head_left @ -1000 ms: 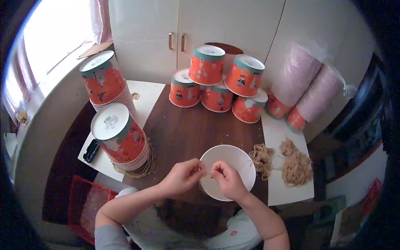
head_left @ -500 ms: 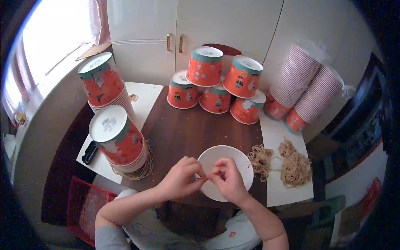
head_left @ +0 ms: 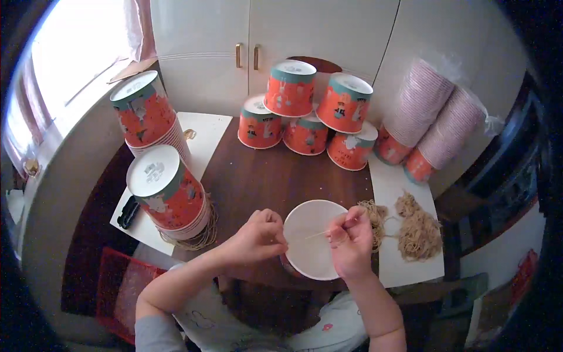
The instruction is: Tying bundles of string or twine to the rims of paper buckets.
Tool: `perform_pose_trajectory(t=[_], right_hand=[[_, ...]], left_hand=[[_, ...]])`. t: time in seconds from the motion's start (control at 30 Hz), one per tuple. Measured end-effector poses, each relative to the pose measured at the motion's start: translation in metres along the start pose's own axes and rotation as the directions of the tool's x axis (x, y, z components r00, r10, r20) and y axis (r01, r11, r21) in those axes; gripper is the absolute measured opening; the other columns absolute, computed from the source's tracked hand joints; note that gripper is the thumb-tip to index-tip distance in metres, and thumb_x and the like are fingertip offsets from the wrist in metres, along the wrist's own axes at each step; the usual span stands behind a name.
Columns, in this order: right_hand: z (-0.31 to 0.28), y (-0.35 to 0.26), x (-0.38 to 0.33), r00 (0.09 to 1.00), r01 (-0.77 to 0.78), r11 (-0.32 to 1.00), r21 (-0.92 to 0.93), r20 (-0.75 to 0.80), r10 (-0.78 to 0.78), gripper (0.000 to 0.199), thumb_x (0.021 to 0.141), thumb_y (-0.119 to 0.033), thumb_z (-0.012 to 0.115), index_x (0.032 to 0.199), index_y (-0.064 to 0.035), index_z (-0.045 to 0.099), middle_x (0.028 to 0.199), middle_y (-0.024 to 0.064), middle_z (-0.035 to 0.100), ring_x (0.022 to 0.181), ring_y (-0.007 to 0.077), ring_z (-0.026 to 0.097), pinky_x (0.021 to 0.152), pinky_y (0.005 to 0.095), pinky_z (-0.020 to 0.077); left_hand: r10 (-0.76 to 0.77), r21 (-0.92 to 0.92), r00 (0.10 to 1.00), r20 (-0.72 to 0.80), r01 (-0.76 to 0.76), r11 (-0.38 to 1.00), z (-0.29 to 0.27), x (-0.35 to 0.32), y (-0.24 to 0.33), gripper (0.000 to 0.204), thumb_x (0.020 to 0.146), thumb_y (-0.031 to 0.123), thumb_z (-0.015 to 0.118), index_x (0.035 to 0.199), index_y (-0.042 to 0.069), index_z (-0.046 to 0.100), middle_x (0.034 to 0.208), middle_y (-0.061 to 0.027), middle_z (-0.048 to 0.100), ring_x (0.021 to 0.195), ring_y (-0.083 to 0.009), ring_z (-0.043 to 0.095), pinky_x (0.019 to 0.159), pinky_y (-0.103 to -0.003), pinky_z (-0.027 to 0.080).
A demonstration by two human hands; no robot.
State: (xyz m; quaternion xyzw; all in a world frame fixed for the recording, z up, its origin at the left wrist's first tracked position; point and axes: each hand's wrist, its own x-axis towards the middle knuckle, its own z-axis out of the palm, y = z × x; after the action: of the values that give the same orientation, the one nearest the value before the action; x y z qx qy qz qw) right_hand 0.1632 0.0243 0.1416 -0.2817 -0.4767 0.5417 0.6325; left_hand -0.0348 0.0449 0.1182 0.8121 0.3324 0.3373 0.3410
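A white-lined paper bucket [head_left: 311,255] stands mouth up at the front of the table, its outside mostly hidden. By its left rim my left hand [head_left: 258,237] is closed in a pinch; whatever its fingertips hold is too small to make out. Over the right rim my right hand [head_left: 353,243] pinches a thin tan string [head_left: 316,236], whose pale length reaches left across the bucket's mouth. Just beyond the right hand lie a small tangle of tan string [head_left: 375,223] and a larger heap of string [head_left: 419,234] on a white board.
Upturned orange-and-green buckets [head_left: 305,135] are piled at the back. Two bucket stacks [head_left: 173,205] rise on the left, the nearer with string around its base. Plastic-wrapped bucket stacks [head_left: 422,105] stand back right. A black object [head_left: 128,212] and red crate [head_left: 120,293] are at left.
My hands, close together over the bucket before, have drawn apart. The right moved to the right and up with the string, which now shows stretched over the bucket.
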Motion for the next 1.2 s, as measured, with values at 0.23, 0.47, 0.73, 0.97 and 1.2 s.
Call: perform_pose_trajectory(t=[0.23,0.47,0.73,0.97,1.2], right_hand=[[0.005,-0.002,-0.005,0.995,-0.011,0.996,-0.094,0.102,0.021,0.026,0.078,-0.006,0.059,0.089,-0.0079,0.036,0.076,0.0032,0.051,0.068,0.0090,0.048,0.065,0.0207,0.0408],[0.006,-0.004,-0.006,0.985,-0.040,0.995,-0.087,0.163,0.054,0.024,0.078,-0.004,0.058,0.090,-0.0057,0.037,0.079,0.0044,0.051,0.075,0.0126,0.053,0.072,0.0254,0.0443],[0.008,-0.004,-0.005,0.994,-0.062,0.995,-0.077,0.088,0.068,0.024,0.078,-0.008,0.059,0.087,-0.0080,0.036,0.075,0.0037,0.051,0.068,0.0086,0.048,0.064,0.0201,0.0395],[0.005,0.001,-0.004,0.998,-0.057,0.993,0.108,0.023,0.055,0.026,0.077,-0.008,0.060,0.085,-0.0096,0.036,0.073,0.0045,0.051,0.064,0.0109,0.046,0.062,0.0228,0.0372],[0.004,0.002,-0.005,0.994,-0.016,0.993,0.113,0.112,0.004,0.027,0.076,-0.010,0.061,0.084,-0.0093,0.035,0.069,0.0050,0.050,0.060,0.0119,0.043,0.059,0.0243,0.0355]], left_hand=[[0.014,0.020,0.999,0.037,-0.015,1.000,0.003,0.003,-0.009,0.016,0.065,0.017,0.067,0.079,0.012,0.061,0.087,-0.0060,0.047,0.089,-0.0236,0.041,0.080,-0.033,0.035],[0.013,-0.009,0.997,0.073,-0.012,1.000,0.005,0.007,-0.001,0.020,0.064,0.018,0.069,0.081,0.012,0.062,0.087,-0.0050,0.049,0.089,-0.0222,0.042,0.079,-0.032,0.036],[0.083,-0.037,0.985,0.150,-0.078,0.996,0.003,0.007,-0.008,0.010,0.068,0.015,0.067,0.076,0.010,0.063,0.082,-0.0022,0.053,0.085,-0.0189,0.047,0.076,-0.030,0.039],[0.123,-0.104,0.979,0.162,-0.107,0.989,0.008,0.006,-0.017,0.010,0.069,0.016,0.067,0.077,0.010,0.063,0.081,-0.0016,0.052,0.085,-0.0188,0.047,0.076,-0.030,0.039],[0.182,-0.056,0.964,0.196,-0.175,0.983,0.009,0.009,-0.019,0.010,0.069,0.015,0.067,0.077,0.010,0.063,0.080,-0.0017,0.051,0.084,-0.0191,0.046,0.075,-0.030,0.039]])
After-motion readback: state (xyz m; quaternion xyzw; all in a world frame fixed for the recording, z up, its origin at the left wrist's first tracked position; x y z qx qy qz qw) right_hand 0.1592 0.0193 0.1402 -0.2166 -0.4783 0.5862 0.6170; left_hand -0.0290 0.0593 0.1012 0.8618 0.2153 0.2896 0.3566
